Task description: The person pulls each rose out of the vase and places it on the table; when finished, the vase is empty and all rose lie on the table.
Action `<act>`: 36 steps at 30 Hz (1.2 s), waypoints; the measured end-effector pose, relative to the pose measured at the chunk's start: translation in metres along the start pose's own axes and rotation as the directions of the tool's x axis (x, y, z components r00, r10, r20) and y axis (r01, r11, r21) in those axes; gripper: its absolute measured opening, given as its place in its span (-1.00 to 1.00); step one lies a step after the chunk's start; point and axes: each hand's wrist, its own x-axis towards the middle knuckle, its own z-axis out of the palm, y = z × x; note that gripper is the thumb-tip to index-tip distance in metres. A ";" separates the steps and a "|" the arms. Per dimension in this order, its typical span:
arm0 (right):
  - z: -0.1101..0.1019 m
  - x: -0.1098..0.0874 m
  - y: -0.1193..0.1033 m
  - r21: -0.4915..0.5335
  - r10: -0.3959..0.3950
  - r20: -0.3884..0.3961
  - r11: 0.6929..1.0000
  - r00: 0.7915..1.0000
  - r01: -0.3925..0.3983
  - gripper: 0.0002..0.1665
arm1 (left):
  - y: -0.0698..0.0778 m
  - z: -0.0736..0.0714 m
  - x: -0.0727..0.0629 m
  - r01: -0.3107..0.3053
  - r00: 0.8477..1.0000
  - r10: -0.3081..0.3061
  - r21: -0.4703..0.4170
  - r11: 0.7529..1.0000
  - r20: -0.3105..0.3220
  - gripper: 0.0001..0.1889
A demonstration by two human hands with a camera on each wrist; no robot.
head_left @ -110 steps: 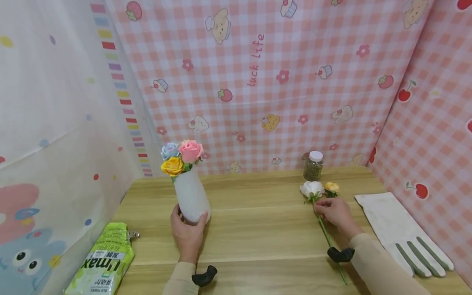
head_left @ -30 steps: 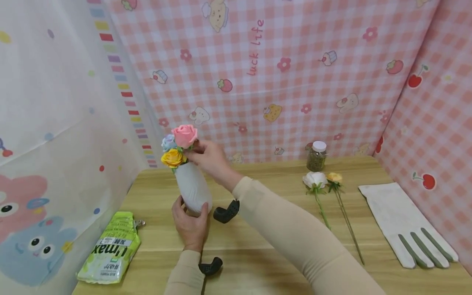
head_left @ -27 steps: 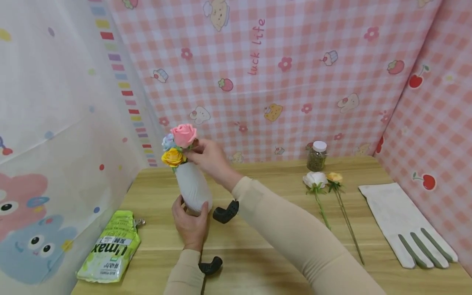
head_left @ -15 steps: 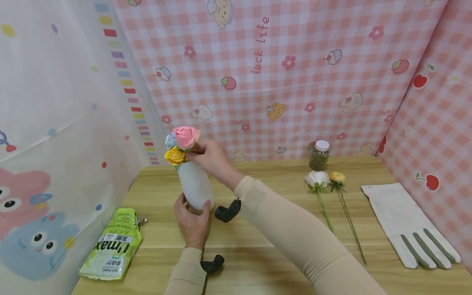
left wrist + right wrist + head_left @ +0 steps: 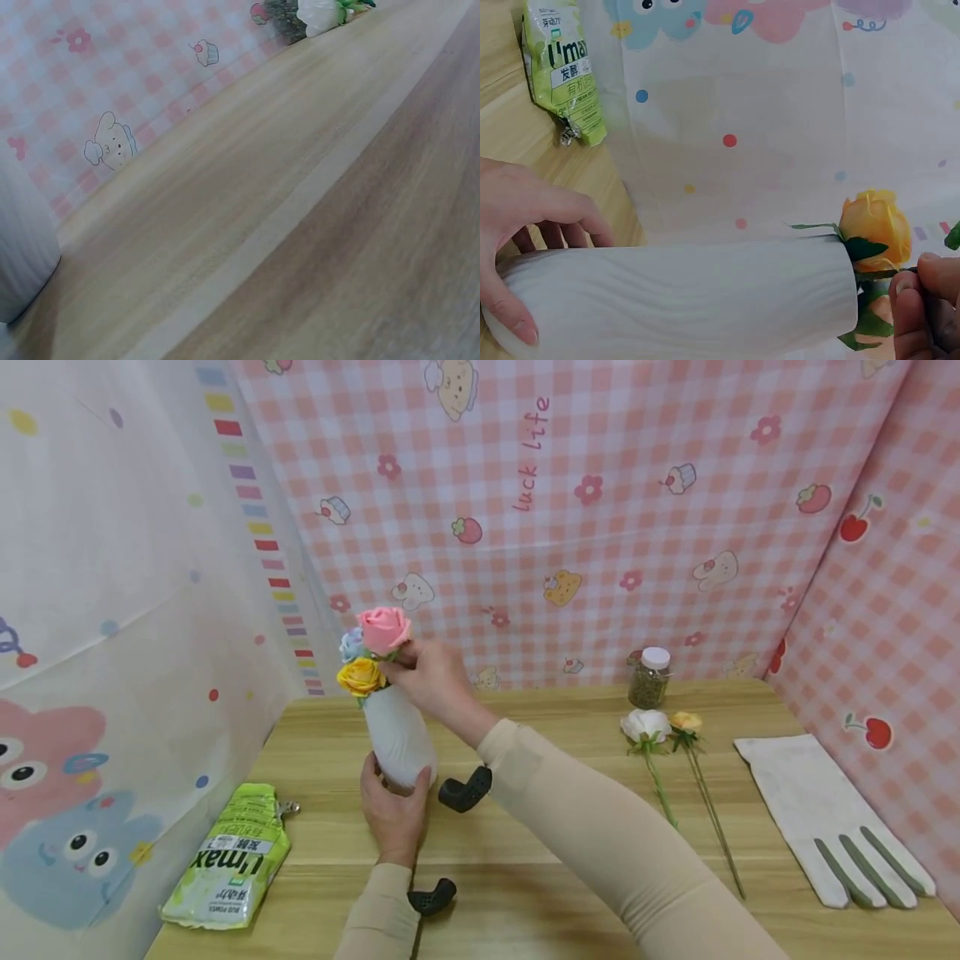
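A white vase (image 5: 399, 735) with a rippled surface stands tilted in the head view, holding a pink rose (image 5: 384, 629), a yellow rose (image 5: 362, 677) and a light blue rose (image 5: 352, 646). My left hand (image 5: 393, 814) grips the vase low down, thumb on its right side. At the vase mouth, my right hand (image 5: 435, 681) pinches a stem just under the pink rose. The right wrist view shows those fingertips (image 5: 909, 285) on the stem beside the yellow rose. In the left wrist view only the vase's side (image 5: 24, 247) appears, with the hand out of frame.
A white rose (image 5: 645, 727) and a small yellow-orange rose (image 5: 686, 722) lie on the wooden table (image 5: 540, 827) at right. Behind them stands a jar with a white lid (image 5: 649, 678). A white glove (image 5: 817, 810) lies far right, a green bag (image 5: 228, 860) at left.
My right hand has left the white rose on the table and crossed left to the stem at the vase. The pink rose stands higher above the vase mouth than 3.7 s ago.
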 end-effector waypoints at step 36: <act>-0.118 -0.009 0.024 0.679 0.171 -0.356 0.723 0.919 0.129 -0.80 | 0.002 -0.001 0.000 -0.001 1.000 0.001 -0.039 0.999 0.005 -0.14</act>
